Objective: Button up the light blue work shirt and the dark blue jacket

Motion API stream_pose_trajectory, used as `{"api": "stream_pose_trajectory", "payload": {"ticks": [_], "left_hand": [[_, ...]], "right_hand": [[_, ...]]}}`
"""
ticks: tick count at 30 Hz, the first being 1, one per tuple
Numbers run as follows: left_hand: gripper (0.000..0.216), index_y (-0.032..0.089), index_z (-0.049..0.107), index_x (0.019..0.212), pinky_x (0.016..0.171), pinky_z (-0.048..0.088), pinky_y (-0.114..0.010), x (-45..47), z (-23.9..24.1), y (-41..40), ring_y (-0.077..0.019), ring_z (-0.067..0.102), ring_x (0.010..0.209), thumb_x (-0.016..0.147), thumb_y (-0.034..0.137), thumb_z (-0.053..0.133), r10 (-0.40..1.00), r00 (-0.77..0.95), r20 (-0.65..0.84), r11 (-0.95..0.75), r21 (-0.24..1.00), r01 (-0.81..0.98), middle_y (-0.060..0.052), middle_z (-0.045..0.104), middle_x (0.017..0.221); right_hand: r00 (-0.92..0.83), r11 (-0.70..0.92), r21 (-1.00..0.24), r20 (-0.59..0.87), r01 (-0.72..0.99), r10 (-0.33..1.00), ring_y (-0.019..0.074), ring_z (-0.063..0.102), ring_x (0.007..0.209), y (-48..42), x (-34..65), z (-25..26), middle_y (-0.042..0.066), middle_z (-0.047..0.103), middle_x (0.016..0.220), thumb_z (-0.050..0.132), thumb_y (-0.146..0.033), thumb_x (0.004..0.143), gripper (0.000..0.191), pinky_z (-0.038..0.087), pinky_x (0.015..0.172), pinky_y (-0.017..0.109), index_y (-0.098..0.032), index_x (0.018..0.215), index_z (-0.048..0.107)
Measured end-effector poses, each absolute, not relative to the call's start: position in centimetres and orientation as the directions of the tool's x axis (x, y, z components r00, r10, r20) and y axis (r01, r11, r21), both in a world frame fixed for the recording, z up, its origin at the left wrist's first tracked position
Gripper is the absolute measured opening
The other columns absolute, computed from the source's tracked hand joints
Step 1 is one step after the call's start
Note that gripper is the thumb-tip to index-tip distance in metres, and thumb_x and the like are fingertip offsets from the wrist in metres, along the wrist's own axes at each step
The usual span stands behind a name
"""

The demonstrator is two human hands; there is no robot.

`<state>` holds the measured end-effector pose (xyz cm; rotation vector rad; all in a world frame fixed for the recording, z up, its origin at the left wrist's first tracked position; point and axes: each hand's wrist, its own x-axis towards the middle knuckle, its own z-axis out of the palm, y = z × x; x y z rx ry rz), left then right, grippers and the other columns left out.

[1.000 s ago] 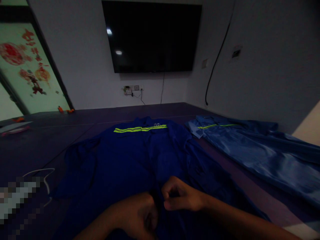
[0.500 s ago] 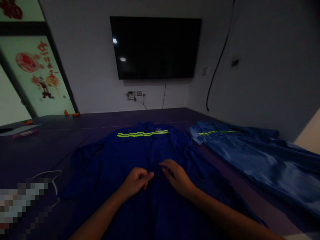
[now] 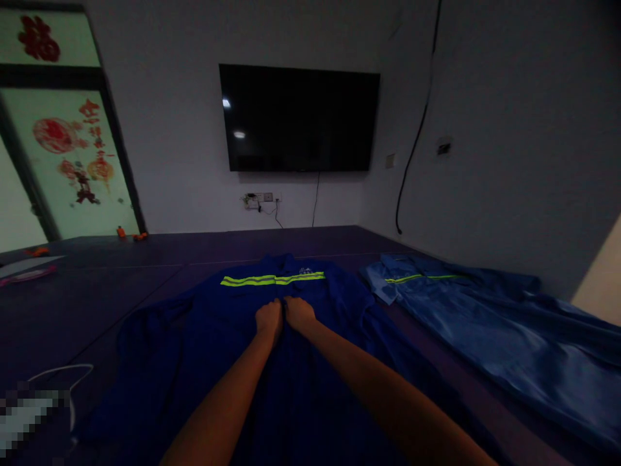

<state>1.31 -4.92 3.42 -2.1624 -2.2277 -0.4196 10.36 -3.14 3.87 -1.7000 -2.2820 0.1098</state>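
Observation:
A dark blue work jacket (image 3: pixel 218 330) with a yellow-green reflective stripe across its chest lies spread out, front up, its collar away from me. Both my hands meet at its front opening, just below the stripe. My left hand (image 3: pixel 269 319) is closed on the left edge of the front. Right beside it, my right hand (image 3: pixel 299 313) is closed on the other edge. A bit of the cloth stands up between them. The fingertips are hidden from view.
To the right lies a lighter blue garment (image 3: pixel 475 317) with a similar stripe. A white cord (image 3: pixel 63 369) lies at the left on the purple floor (image 3: pixel 160 259). Orange objects (image 3: pixel 140 237) are near the glass door (image 3: pixel 92 162). A television (image 3: pixel 298 120) hangs on the far wall.
Both hands have moved forward up the jacket front and come together, closing on the cloth. Earlier they were apart, lower down. The view has tilted up slightly.

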Motion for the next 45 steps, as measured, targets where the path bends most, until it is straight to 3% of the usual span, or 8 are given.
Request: {"api": "stream_pose_trajectory", "payload": {"ticks": [7,13,18,23,29,35,45], "left_hand": [[0.036,0.009,0.055,0.106,0.074,0.047,-0.034,0.7,3.3,0.9,-0.0254,0.06,0.093,0.086,0.011,0.025,0.97,-0.114,0.215,0.07,0.201,0.977,-0.018,0.062,0.096],[0.035,0.009,0.059,0.101,0.075,0.046,-0.034,-0.4,2.5,4.3,-0.0252,0.059,0.093,0.087,0.02,0.029,0.967,-0.099,0.235,0.047,0.217,0.975,-0.018,0.06,0.102],[0.035,0.02,0.059,0.107,0.081,0.043,-0.029,-1.4,1.7,4.2,-0.0195,0.055,0.096,0.088,0.028,0.03,0.953,0.036,0.3,-0.123,0.275,0.954,-0.009,0.057,0.108],[0.04,0.028,0.051,0.119,0.087,0.039,-0.028,-2.1,1.2,3.4,-0.0194,0.049,0.105,0.083,0.017,0.038,0.927,0.16,0.339,-0.278,0.335,0.9,-0.003,0.05,0.125],[0.049,0.024,0.047,0.124,0.082,0.042,-0.027,-2.6,0.7,4.2,-0.0173,0.054,0.093,0.078,0.009,0.037,0.938,0.187,0.293,-0.295,0.388,0.873,-0.004,0.064,0.102],[0.054,0.024,0.051,0.12,0.095,0.037,-0.029,-2.9,0.7,4.7,-0.0145,0.052,0.106,0.073,0.003,0.034,0.888,0.232,0.397,-0.414,0.472,0.778,-0.002,0.059,0.116],[0.062,0.025,0.043,0.127,0.103,0.032,-0.033,-2.9,0.2,4.9,-0.0144,0.044,0.118,0.071,-0.002,0.034,0.907,0.188,0.378,-0.387,0.567,0.727,-0.001,0.05,0.127]], "right_hand": [[-0.125,0.189,-0.267,0.24,0.945,0.963,0.0223,0.06,0.092,1.8,8.8,3.1,0.016,0.062,0.101,0.036,-0.017,0.085,0.029,0.043,0.075,0.029,-0.012,0.1,0.06],[-0.049,0.125,-0.305,0.244,0.944,0.969,0.024,0.06,0.09,4.7,8.1,2.8,0.017,0.061,0.099,0.04,-0.031,0.085,0.032,0.044,0.072,0.029,-0.011,0.096,0.062],[-0.022,0.105,-0.364,0.224,0.925,0.974,0.0241,0.06,0.091,4.2,8.0,2.7,0.018,0.058,0.105,0.032,-0.035,0.088,0.04,0.043,0.073,0.03,-0.011,0.098,0.062],[-0.041,0.107,-0.401,0.17,0.91,0.985,0.0242,0.058,0.094,3.7,8.1,3.1,0.018,0.057,0.108,0.027,-0.028,0.089,0.041,0.042,0.076,0.03,-0.01,0.102,0.061],[-0.025,0.108,-0.458,0.183,0.882,0.983,0.022,0.06,0.092,4.3,8.5,3.2,0.014,0.062,0.1,0.034,-0.026,0.085,0.034,0.043,0.072,0.027,-0.013,0.104,0.06],[0.025,0.073,-0.506,0.184,0.86,0.983,0.0237,0.061,0.091,5.0,8.5,2.7,0.014,0.064,0.097,0.041,-0.022,0.081,0.029,0.043,0.071,0.028,-0.014,0.098,0.063],[0.006,0.102,-0.547,0.192,0.831,0.981,0.0202,0.061,0.088,5.3,9.1,2.6,0.007,0.067,0.091,0.043,-0.03,0.082,0.026,0.043,0.068,0.025,-0.024,0.095,0.065]]}}
